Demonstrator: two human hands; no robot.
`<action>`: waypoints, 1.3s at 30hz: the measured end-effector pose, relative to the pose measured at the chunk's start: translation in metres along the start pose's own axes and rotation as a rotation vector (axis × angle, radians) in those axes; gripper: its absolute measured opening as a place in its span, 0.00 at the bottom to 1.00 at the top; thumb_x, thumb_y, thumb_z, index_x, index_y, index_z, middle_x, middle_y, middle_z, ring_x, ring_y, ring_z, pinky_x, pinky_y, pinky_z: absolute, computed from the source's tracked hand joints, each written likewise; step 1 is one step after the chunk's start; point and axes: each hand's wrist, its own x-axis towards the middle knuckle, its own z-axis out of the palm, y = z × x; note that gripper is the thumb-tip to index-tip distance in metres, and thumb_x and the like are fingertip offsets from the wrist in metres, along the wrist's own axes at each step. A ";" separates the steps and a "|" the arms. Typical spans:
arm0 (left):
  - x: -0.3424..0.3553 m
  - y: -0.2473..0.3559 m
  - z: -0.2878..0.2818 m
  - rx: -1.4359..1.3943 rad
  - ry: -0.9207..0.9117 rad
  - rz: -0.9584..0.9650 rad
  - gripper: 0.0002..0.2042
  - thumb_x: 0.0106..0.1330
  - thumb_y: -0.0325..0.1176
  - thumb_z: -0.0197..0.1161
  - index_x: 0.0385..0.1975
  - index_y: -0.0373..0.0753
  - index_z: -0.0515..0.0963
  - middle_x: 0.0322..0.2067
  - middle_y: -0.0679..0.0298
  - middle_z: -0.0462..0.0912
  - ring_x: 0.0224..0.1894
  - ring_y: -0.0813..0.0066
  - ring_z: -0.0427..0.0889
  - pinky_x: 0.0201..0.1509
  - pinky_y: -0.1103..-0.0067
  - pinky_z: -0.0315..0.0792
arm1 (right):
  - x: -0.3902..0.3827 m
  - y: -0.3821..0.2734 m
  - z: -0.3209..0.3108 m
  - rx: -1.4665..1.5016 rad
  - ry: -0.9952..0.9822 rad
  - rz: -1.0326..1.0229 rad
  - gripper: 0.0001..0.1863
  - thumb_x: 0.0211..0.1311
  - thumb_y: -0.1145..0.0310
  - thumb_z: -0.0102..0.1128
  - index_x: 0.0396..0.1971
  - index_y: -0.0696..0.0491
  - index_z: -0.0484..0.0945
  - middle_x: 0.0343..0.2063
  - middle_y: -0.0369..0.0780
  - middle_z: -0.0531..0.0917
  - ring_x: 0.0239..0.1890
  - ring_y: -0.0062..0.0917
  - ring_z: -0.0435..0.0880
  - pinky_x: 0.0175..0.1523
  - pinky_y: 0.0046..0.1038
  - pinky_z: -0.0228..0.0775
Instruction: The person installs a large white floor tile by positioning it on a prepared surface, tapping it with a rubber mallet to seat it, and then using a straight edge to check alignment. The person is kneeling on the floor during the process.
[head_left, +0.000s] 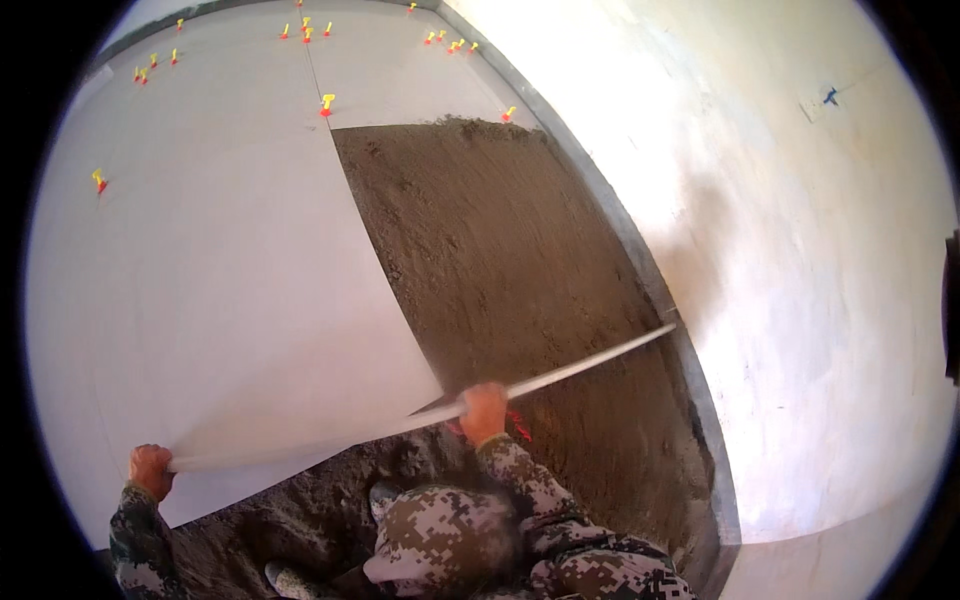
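Note:
A long, pale straightedge (590,362) runs aslant across the floor. Its left part lies over a large light floor tile (240,330), and its right part crosses a bed of brown mortar (490,230) as far as the foot of the wall. My left hand (150,470) is closed around the bar's left end. Near the bar's middle, by the tile's near right corner, my right hand (485,412) grips it from above. Something thin and red (518,426) lies on the mortar beside my right hand.
Yellow-and-red tile levelling clips (327,105) stand along the joints of the far tiles. A pale wall (800,300) rises at the right, with a grey strip (640,250) along its base. Below the bar are rough mortar, shoes (290,580) and a camouflage-clad leg (445,540).

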 end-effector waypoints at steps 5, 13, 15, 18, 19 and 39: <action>0.008 -0.008 0.012 0.029 0.042 -0.074 0.08 0.48 0.31 0.73 0.21 0.42 0.78 0.25 0.58 0.80 0.35 0.50 0.80 0.42 0.58 0.71 | 0.036 -0.004 0.015 -0.130 -0.011 -0.003 0.08 0.42 0.70 0.67 0.26 0.49 0.82 0.32 0.40 0.79 0.48 0.41 0.74 0.59 0.45 0.62; -0.012 -0.023 0.018 -0.004 0.176 -0.146 0.12 0.51 0.30 0.75 0.30 0.41 0.77 0.29 0.54 0.80 0.36 0.44 0.77 0.42 0.56 0.68 | 0.146 -0.035 0.027 0.046 0.104 -0.185 0.06 0.48 0.76 0.69 0.26 0.51 0.80 0.33 0.41 0.78 0.48 0.40 0.73 0.65 0.45 0.57; -0.027 -0.025 0.015 0.027 0.200 -0.178 0.12 0.51 0.30 0.75 0.30 0.41 0.76 0.29 0.54 0.80 0.36 0.43 0.77 0.42 0.56 0.67 | 0.166 -0.050 0.026 0.073 0.062 -0.201 0.05 0.49 0.76 0.68 0.25 0.52 0.80 0.33 0.42 0.78 0.48 0.40 0.73 0.65 0.45 0.57; -0.015 -0.018 0.022 0.037 0.247 -0.203 0.12 0.51 0.30 0.75 0.30 0.41 0.76 0.29 0.53 0.79 0.36 0.43 0.77 0.41 0.55 0.67 | 0.200 -0.044 0.035 0.082 0.117 -0.267 0.04 0.49 0.77 0.67 0.24 0.52 0.80 0.32 0.41 0.78 0.48 0.39 0.73 0.65 0.44 0.57; -0.019 -0.019 0.022 0.033 0.227 -0.225 0.12 0.51 0.29 0.75 0.30 0.40 0.76 0.29 0.53 0.79 0.36 0.43 0.77 0.41 0.55 0.67 | 0.209 -0.048 0.035 0.081 0.114 -0.278 0.04 0.49 0.77 0.66 0.24 0.52 0.80 0.32 0.41 0.78 0.48 0.39 0.73 0.65 0.44 0.57; 0.028 -0.020 0.020 -0.029 0.042 0.027 0.09 0.47 0.29 0.71 0.25 0.41 0.77 0.27 0.56 0.79 0.37 0.47 0.78 0.43 0.57 0.69 | -0.001 0.000 0.002 -0.045 0.024 0.031 0.09 0.43 0.72 0.64 0.29 0.51 0.81 0.31 0.41 0.79 0.46 0.42 0.74 0.57 0.44 0.62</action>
